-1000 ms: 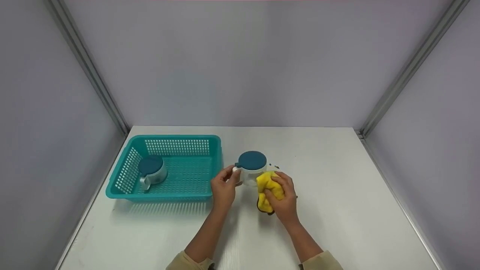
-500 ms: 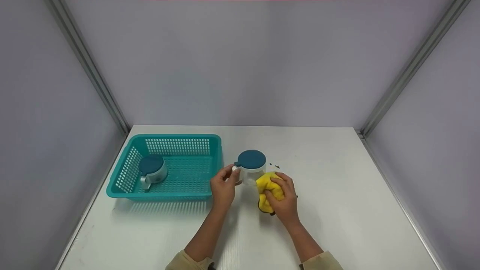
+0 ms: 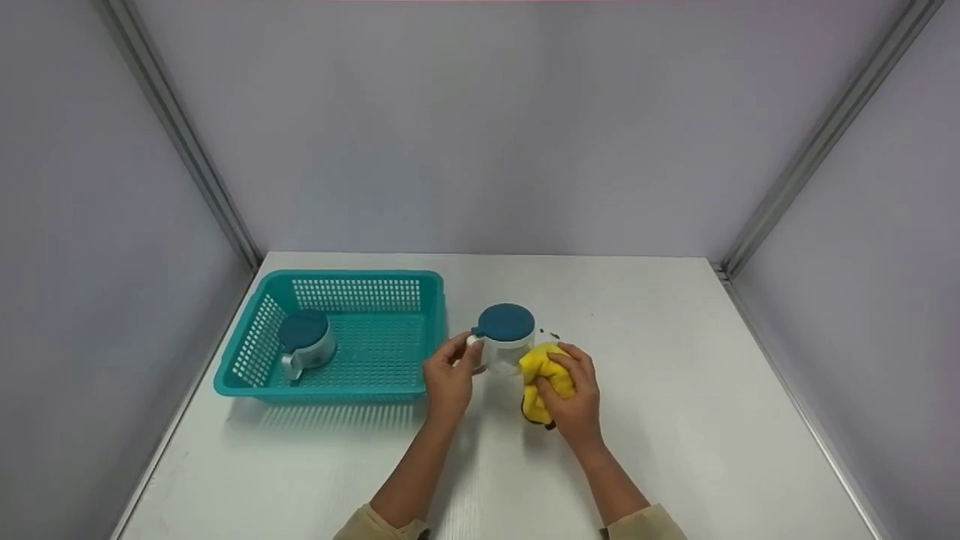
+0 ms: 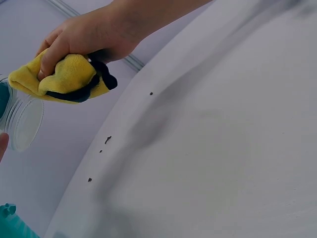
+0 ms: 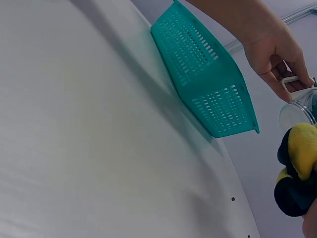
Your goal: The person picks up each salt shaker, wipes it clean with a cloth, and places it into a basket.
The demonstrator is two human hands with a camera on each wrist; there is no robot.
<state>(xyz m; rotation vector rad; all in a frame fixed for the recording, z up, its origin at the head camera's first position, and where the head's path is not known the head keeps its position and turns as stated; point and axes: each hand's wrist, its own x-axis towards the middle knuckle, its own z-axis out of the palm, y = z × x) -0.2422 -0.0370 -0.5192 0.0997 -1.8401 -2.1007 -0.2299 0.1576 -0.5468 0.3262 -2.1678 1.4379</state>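
A clear jar (image 3: 507, 355) with a blue lid (image 3: 506, 322) and a white handle is held up over the table in the head view. My left hand (image 3: 449, 376) pinches the handle (image 5: 291, 82) between thumb and fingers. My right hand (image 3: 574, 394) grips a bunched yellow cloth (image 3: 546, 373) with a dark edge, right at the jar's right side. In the left wrist view the cloth (image 4: 69, 74) overlaps the jar's edge. A second blue-lidded jar (image 3: 306, 339) with a handle lies tilted in the basket.
A teal perforated basket (image 3: 330, 391) stands at the left of the white table (image 3: 675, 420). Several small dark crumbs (image 4: 108, 139) lie on the table beyond the hands. Grey panels (image 3: 480, 127) wall in the back and both sides.
The right hand and yellow cloth have shifted slightly to the right. The jar and left hand have moved only a little. The basket stays put.
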